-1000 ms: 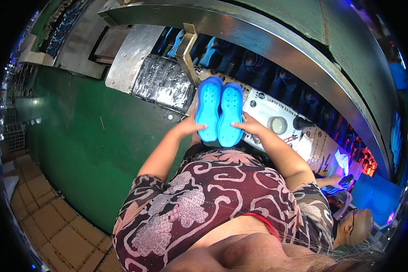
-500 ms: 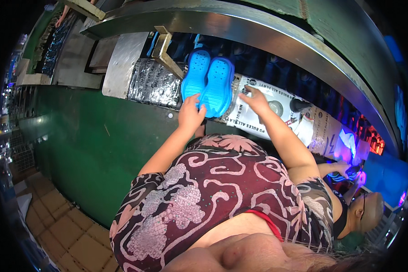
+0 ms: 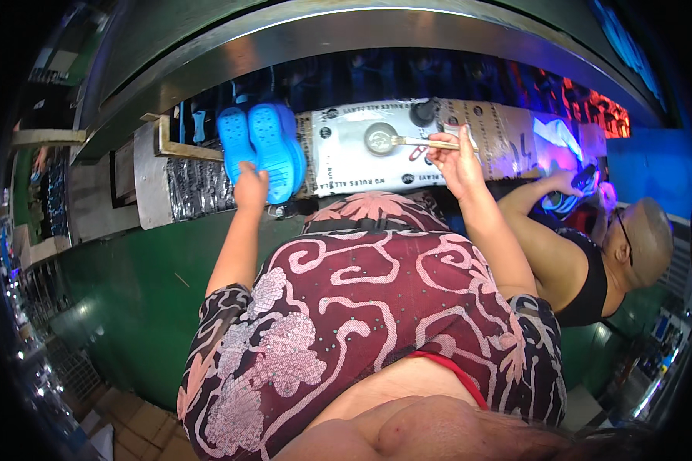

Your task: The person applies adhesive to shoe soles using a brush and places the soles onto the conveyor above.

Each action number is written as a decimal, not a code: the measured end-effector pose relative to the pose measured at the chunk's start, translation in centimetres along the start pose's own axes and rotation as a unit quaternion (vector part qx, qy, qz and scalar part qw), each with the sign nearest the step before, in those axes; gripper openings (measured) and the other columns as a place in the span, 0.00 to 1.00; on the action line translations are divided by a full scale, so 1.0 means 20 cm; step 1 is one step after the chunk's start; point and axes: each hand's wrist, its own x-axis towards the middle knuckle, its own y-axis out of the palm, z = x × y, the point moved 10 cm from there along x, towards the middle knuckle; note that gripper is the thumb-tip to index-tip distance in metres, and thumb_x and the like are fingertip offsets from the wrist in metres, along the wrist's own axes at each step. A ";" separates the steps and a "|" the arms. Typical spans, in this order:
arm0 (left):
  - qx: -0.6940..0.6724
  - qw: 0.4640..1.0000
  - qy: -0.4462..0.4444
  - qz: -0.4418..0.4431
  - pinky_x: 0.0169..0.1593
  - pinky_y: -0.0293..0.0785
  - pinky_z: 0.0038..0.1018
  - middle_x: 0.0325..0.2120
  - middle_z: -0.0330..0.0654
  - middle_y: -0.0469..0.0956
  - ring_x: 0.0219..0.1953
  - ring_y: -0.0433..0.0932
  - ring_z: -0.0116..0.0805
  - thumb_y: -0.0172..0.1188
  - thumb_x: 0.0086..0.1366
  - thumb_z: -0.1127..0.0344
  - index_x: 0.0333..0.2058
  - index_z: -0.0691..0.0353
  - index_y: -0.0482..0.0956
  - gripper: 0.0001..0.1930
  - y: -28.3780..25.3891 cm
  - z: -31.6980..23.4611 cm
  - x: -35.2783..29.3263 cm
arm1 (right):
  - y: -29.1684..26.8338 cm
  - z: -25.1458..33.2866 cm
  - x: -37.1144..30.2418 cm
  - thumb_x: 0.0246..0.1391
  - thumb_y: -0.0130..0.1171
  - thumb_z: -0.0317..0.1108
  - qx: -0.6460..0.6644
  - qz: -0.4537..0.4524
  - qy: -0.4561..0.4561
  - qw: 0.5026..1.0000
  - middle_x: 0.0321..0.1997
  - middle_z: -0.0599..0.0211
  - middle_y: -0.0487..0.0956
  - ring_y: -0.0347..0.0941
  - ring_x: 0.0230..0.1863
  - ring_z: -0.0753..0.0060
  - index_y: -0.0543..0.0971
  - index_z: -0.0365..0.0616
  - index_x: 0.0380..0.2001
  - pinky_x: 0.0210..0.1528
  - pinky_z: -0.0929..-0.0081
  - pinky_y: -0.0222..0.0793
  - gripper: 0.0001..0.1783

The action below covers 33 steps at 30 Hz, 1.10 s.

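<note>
Left hand (image 3: 251, 187): fingers and thumb on near ends of two blue soles (image 3: 275, 157), inner faces up, side by side at left of desk (image 3: 334, 163), by metal bracket (image 3: 192, 150). Underside of grip hidden, so can't tell if it pinches. Right hand (image 3: 463, 165): fingertips pinch brush (image 3: 432, 143) by its handle, bristle end at right side of round cup (image 3: 380, 153), brush lying nearly level. Dark holder (image 3: 423, 113) just beyond the handle.

To do this well, judging from here: light fingertip pinch, wrist loose; lower bristles inside the cup, not onto the rim; wipe excess on the rim before lifting, drips would mark the desk cover. Left fingers should press just enough to steady the soles, well out of the brush's way. Mind the dark holder near the handle.
</note>
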 end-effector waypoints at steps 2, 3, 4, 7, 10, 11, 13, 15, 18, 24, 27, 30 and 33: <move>-0.162 0.987 -0.007 -0.024 0.34 0.71 0.39 0.27 0.50 0.77 0.28 0.77 0.48 0.54 0.54 0.58 0.43 0.67 0.64 0.22 -0.02 0.03 -0.03 | 0.00 0.06 -0.05 0.59 0.42 0.55 0.023 0.009 -0.009 1.000 0.27 0.66 0.74 0.69 0.30 0.73 0.75 0.38 0.31 0.40 0.73 0.68 0.27; -0.319 0.948 -0.027 -0.005 0.32 0.71 0.35 0.30 0.44 0.77 0.29 0.76 0.43 0.56 0.53 0.58 0.47 0.68 0.63 0.26 0.02 0.03 -0.03 | -0.02 0.06 -0.06 0.59 0.42 0.55 0.025 0.008 -0.009 1.000 0.27 0.66 0.74 0.69 0.30 0.73 0.75 0.38 0.31 0.40 0.73 0.68 0.27; -0.427 0.886 -0.085 0.158 0.31 0.72 0.33 0.33 0.44 0.76 0.31 0.76 0.41 0.57 0.53 0.60 0.49 0.68 0.62 0.28 0.17 0.04 -0.07 | -0.04 0.08 -0.08 0.58 0.46 0.50 0.030 0.006 -0.024 0.999 0.28 0.66 0.74 0.69 0.31 0.74 0.75 0.38 0.31 0.41 0.74 0.67 0.23; -0.620 0.725 -0.180 0.239 0.30 0.73 0.30 0.39 0.45 0.74 0.34 0.77 0.38 0.57 0.53 0.62 0.52 0.67 0.61 0.29 0.11 -0.16 -0.34 | -0.04 0.13 -0.12 0.57 0.51 0.41 0.051 0.024 -0.043 0.998 0.27 0.68 0.73 0.68 0.31 0.79 0.75 0.39 0.32 0.40 0.82 0.63 0.15; -0.722 0.653 -0.121 0.196 0.29 0.75 0.28 0.43 0.46 0.71 0.37 0.76 0.37 0.56 0.55 0.64 0.52 0.64 0.60 0.27 -0.10 -0.47 -0.60 | 0.03 0.24 -0.20 0.58 0.50 0.39 0.015 0.070 -0.090 0.993 0.27 0.67 0.73 0.68 0.31 0.78 0.75 0.36 0.33 0.39 0.79 0.64 0.15; -0.721 0.652 -0.025 0.233 0.29 0.77 0.28 0.44 0.47 0.70 0.38 0.76 0.37 0.55 0.56 0.65 0.52 0.63 0.59 0.26 -0.18 -0.63 -0.67 | 0.06 0.26 -0.23 0.58 0.50 0.39 0.016 0.079 -0.087 0.993 0.27 0.67 0.73 0.68 0.31 0.78 0.75 0.36 0.33 0.39 0.79 0.64 0.15; -0.683 0.710 -0.007 0.169 0.29 0.77 0.28 0.45 0.47 0.69 0.38 0.76 0.38 0.55 0.58 0.67 0.53 0.62 0.57 0.26 -0.24 -0.76 -0.72 | 0.14 0.37 -0.32 0.58 0.49 0.38 -0.097 0.094 -0.157 0.978 0.27 0.64 0.75 0.70 0.30 0.75 0.76 0.33 0.32 0.39 0.78 0.66 0.16; -0.637 0.759 0.032 0.132 0.29 0.77 0.25 0.41 0.48 0.71 0.36 0.76 0.35 0.54 0.58 0.69 0.52 0.64 0.56 0.25 -0.32 -0.87 -0.71 | 0.23 0.44 -0.41 0.58 0.49 0.38 -0.170 0.116 -0.196 0.959 0.29 0.59 0.76 0.71 0.29 0.73 0.77 0.31 0.31 0.40 0.78 0.66 0.17; -0.571 0.806 0.137 0.074 0.34 0.76 0.25 0.36 0.48 0.73 0.31 0.76 0.30 0.54 0.55 0.70 0.50 0.69 0.58 0.24 -0.47 -1.03 -0.70 | 0.36 0.57 -0.53 0.57 0.50 0.38 -0.218 0.133 -0.265 0.930 0.27 0.59 0.77 0.72 0.29 0.71 0.78 0.33 0.29 0.41 0.76 0.65 0.16; -0.523 0.820 0.231 0.021 0.40 0.72 0.23 0.34 0.46 0.75 0.35 0.75 0.29 0.55 0.54 0.73 0.46 0.70 0.64 0.20 -0.62 -1.16 -0.70 | 0.62 0.68 -0.74 0.51 0.56 0.32 -0.387 0.130 -0.499 0.764 0.19 0.71 0.77 0.70 0.22 0.68 0.80 0.42 0.23 0.40 0.68 0.64 0.08; -0.531 0.806 0.261 0.015 0.40 0.71 0.23 0.35 0.46 0.76 0.35 0.74 0.27 0.56 0.51 0.75 0.46 0.71 0.64 0.22 -0.65 -1.17 -0.69 | 0.66 0.67 -0.73 0.50 0.56 0.33 -0.402 0.117 -0.500 0.758 0.19 0.70 0.77 0.70 0.22 0.68 0.81 0.43 0.23 0.40 0.69 0.64 0.08; -0.495 0.808 0.319 -0.025 0.38 0.71 0.23 0.32 0.46 0.77 0.33 0.74 0.27 0.57 0.50 0.76 0.46 0.71 0.65 0.22 -0.67 -1.16 -0.69 | 0.72 0.66 -0.75 0.49 0.58 0.33 -0.413 0.098 -0.506 0.751 0.19 0.69 0.78 0.69 0.21 0.68 0.81 0.42 0.22 0.37 0.71 0.64 0.08; -0.474 0.807 0.349 -0.043 0.37 0.71 0.23 0.30 0.46 0.77 0.31 0.75 0.28 0.58 0.49 0.76 0.45 0.70 0.65 0.22 -0.69 -1.16 -0.71 | 0.73 0.62 -0.74 0.47 0.59 0.31 -0.433 0.083 -0.506 0.741 0.19 0.69 0.77 0.69 0.20 0.69 0.80 0.42 0.20 0.32 0.72 0.62 0.06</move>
